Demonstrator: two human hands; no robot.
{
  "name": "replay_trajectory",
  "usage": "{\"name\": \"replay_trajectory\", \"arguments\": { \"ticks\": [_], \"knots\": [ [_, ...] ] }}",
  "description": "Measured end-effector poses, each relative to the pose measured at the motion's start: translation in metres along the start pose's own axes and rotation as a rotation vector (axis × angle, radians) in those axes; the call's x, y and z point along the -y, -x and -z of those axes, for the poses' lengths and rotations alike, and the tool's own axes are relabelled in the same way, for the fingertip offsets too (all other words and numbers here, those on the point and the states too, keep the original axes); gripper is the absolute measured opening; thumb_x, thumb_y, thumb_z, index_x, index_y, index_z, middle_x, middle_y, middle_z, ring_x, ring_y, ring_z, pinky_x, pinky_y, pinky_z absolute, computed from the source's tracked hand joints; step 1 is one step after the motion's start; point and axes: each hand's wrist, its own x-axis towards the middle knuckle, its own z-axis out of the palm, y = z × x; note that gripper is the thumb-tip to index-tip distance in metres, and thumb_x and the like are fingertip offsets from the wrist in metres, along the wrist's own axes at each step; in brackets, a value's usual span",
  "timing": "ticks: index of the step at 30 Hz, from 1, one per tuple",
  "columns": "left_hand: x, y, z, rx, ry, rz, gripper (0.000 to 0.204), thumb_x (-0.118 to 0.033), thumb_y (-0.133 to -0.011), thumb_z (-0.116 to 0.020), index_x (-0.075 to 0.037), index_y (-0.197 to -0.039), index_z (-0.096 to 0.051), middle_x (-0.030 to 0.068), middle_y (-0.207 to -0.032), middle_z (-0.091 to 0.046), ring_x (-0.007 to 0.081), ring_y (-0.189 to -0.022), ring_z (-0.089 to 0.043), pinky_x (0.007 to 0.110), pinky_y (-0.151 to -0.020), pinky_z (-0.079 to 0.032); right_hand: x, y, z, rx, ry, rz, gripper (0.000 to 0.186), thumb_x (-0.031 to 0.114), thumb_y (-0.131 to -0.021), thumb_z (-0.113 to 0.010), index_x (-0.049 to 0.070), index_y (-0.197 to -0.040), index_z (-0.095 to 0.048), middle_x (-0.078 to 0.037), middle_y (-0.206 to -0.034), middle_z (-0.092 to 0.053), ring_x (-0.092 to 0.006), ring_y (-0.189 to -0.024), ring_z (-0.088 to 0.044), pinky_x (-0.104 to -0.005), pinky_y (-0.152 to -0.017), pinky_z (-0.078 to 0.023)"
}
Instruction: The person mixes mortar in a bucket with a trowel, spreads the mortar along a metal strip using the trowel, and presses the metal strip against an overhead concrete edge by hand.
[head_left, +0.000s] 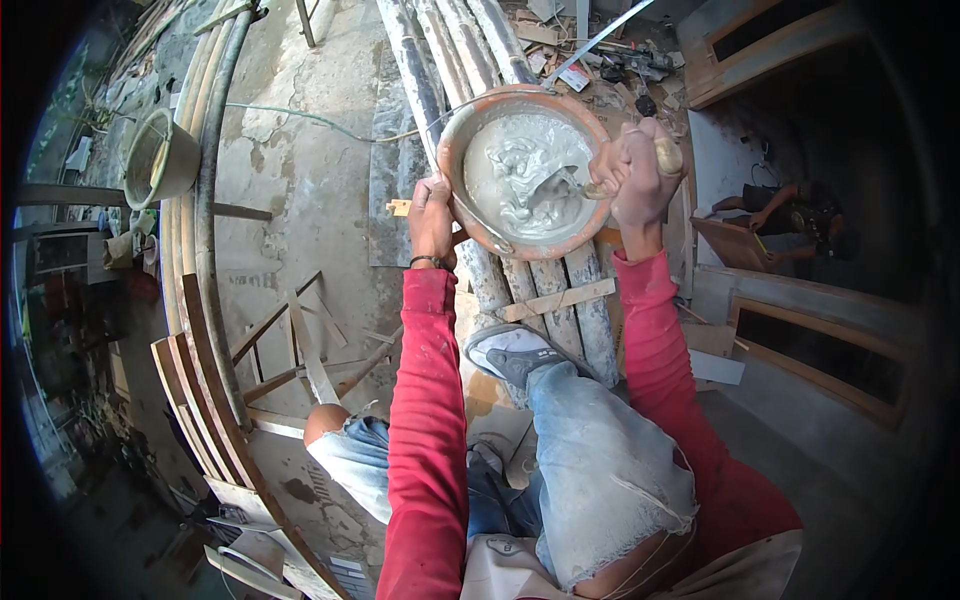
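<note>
My left hand (432, 218) grips the near left rim of an orange bowl (470, 125) that holds wet grey plaster (522, 178). My right hand (640, 175) is closed around the wooden handle of a trowel (668, 156) at the bowl's right rim, and its blade dips into the plaster. The bowl is held up above several grey pipes (560, 300). Both arms wear red sleeves. My shoe (515, 352) rests on the pipes below the bowl.
A grey bucket (160, 158) stands at the left beside curved wooden strips (205, 330). Wood scraps lie on the concrete floor (300, 180). Another person (790, 215) sits at the right by wooden door frames (820, 340). Debris and tools lie beyond the bowl.
</note>
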Motion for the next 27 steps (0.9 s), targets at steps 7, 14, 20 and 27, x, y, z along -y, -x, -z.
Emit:
{"name": "replay_trajectory", "arguments": {
  "ticks": [7,14,20,27],
  "knots": [
    [0.005,-0.002,0.000,0.035,0.016,0.000,0.028,-0.040,-0.099,-0.044,-0.016,-0.113,-0.049,0.0020,-0.111,-0.051,0.0237,-0.102,-0.056,0.050,-0.079,-0.052,-0.069,-0.051,-0.042,-0.049,0.210,0.162,0.022,0.004,-0.082,-0.058,0.005,-0.063,-0.047,0.001,-0.053,-0.045,-0.0074,-0.042,-0.042,-0.0254,-0.040,-0.035],
    [0.002,-0.001,-0.003,0.021,0.009,-0.016,0.025,-0.037,-0.099,-0.045,-0.015,-0.110,-0.049,0.0025,-0.108,-0.053,0.0230,-0.098,-0.058,0.049,-0.076,-0.053,-0.044,-0.081,-0.048,-0.067,0.157,0.316,0.028,0.001,-0.083,-0.055,0.007,-0.060,-0.040,0.001,-0.052,-0.040,-0.0072,-0.042,-0.037,-0.0269,-0.039,-0.034],
    [0.004,-0.002,0.004,-0.034,0.034,-0.015,0.021,-0.036,-0.098,-0.047,-0.015,-0.102,-0.050,0.0001,-0.102,-0.053,0.0203,-0.092,-0.058,0.047,-0.073,-0.054,-0.078,-0.007,-0.012,0.043,0.337,0.127,0.024,0.005,-0.080,-0.054,0.003,-0.057,-0.046,0.002,-0.053,-0.047,-0.0070,-0.044,-0.043,-0.0257,-0.042,-0.036],
    [0.003,0.000,0.005,-0.006,0.019,-0.015,0.021,-0.036,-0.098,-0.047,-0.016,-0.102,-0.050,0.0001,-0.101,-0.053,0.0196,-0.091,-0.058,0.047,-0.073,-0.054,0.045,0.010,-0.002,0.129,-0.181,0.133,0.023,0.004,-0.085,-0.047,0.005,-0.062,-0.040,-0.003,-0.048,-0.042,-0.0098,-0.037,-0.037,-0.0258,-0.037,-0.031]
  ]
}}
